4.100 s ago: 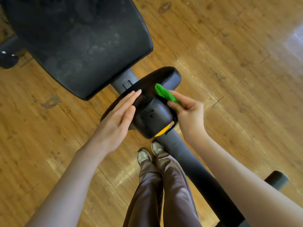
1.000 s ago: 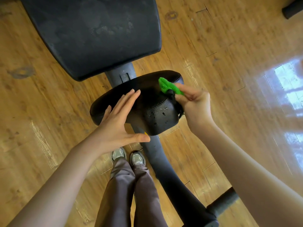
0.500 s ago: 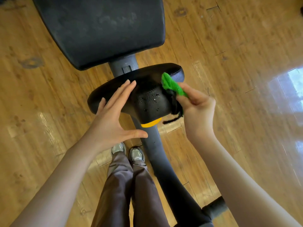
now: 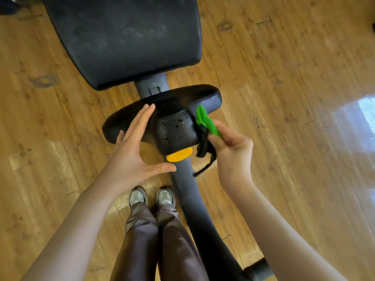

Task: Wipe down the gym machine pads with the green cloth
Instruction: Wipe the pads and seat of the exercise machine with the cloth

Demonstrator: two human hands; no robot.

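A small black saddle-shaped pad [image 4: 174, 126] sits in the middle, with water drops on its near face and an orange tab [image 4: 179, 155] under its front. My left hand [image 4: 134, 151] lies flat with straight fingers against the pad's left side, thumb spread out below it. My right hand [image 4: 229, 151] pinches the green cloth [image 4: 207, 120] and holds it against the pad's right side. A black strap [image 4: 205, 151] hangs from the same hand. The large black seat pad [image 4: 125, 37] fills the upper left.
The machine's dark grey post [image 4: 194, 203] runs from under the small pad down to the lower right, beside my legs and shoes [image 4: 152, 197]. Wooden floor [image 4: 284, 98] lies all around, with a bright window reflection at the right.
The green cloth has slid a little down and toward me along the pad's right side. The orange tab shows more fully. My left hand stays flat on the pad.
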